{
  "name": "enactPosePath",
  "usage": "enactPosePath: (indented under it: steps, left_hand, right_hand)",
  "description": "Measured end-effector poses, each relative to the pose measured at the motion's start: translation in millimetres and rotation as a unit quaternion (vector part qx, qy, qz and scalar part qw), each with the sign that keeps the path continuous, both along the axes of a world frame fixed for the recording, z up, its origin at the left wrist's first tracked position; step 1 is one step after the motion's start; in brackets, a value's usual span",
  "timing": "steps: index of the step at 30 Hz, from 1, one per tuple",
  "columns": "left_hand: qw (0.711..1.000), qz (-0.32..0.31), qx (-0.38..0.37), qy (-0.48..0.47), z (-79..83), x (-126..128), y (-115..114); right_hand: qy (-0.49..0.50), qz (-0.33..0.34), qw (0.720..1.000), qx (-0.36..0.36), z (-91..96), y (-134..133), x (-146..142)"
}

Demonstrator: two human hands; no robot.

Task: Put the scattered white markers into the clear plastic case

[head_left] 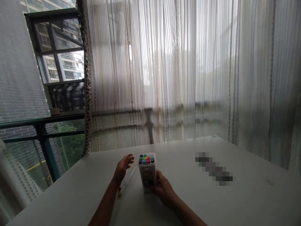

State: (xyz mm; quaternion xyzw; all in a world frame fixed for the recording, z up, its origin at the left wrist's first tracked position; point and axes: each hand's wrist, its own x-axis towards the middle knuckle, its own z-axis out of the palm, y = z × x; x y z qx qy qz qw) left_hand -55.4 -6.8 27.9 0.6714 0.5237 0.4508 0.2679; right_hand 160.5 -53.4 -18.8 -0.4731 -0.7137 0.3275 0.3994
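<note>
A clear box of markers (147, 172) with coloured caps stands upright on the white table (235, 201). My right hand (162, 188) is wrapped round its lower near side. My left hand (123, 167) hovers just left of the box with fingers stretched out and nothing in it. A thin clear lid or strip (128, 180) lies on the table between the left hand and the box.
Sheer striped curtains (188, 72) hang behind the table's far edge. A window with dark frames (44, 128) is at the left, past the table's left corner. A blurred-out patch (213, 169) lies on the table to the right.
</note>
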Motion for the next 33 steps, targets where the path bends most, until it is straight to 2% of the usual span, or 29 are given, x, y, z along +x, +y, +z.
enactPosePath:
  steps: [2, 6, 9, 13, 19, 25, 29, 33]
  left_hand:
    - [0.994, 0.064, -0.023, 0.091, -5.6, -13.1, 2.6]
    - [0.949, 0.144, -0.070, 0.271, -24.5, -27.6, -1.2]
    - [0.917, 0.158, -0.086, 0.355, -31.9, -29.6, -2.4]
    - [0.893, 0.139, -0.083, 0.420, -29.9, -25.9, 0.4]
    - [0.865, 0.125, -0.070, 0.481, -23.7, -16.2, -1.0]
    - [0.854, 0.124, -0.058, 0.502, -19.4, -6.8, -5.1]
    - [0.858, 0.117, -0.048, 0.497, -20.8, -0.5, -7.0]
    - [0.879, 0.116, -0.031, 0.461, -26.9, 4.6, -7.9]
  right_hand:
    - [0.017, -0.004, 1.000, -0.001, -0.5, 0.5, 0.5]
    - [0.029, -0.001, 1.000, -0.005, -1.5, 1.2, 1.8]
    - [0.035, 0.000, 0.999, -0.002, -3.6, 2.0, 2.5]
    - [0.041, -0.001, 0.999, 0.007, -7.0, 3.8, 2.8]
    - [0.042, -0.002, 0.999, 0.010, -11.4, 7.7, 2.5]
    - [0.032, -0.015, 0.999, 0.009, -17.5, 12.5, 1.5]
    - [0.034, -0.020, 0.999, 0.007, -19.7, 14.4, 1.0]
    - [0.035, -0.019, 0.999, 0.015, -20.4, 15.1, 1.2]
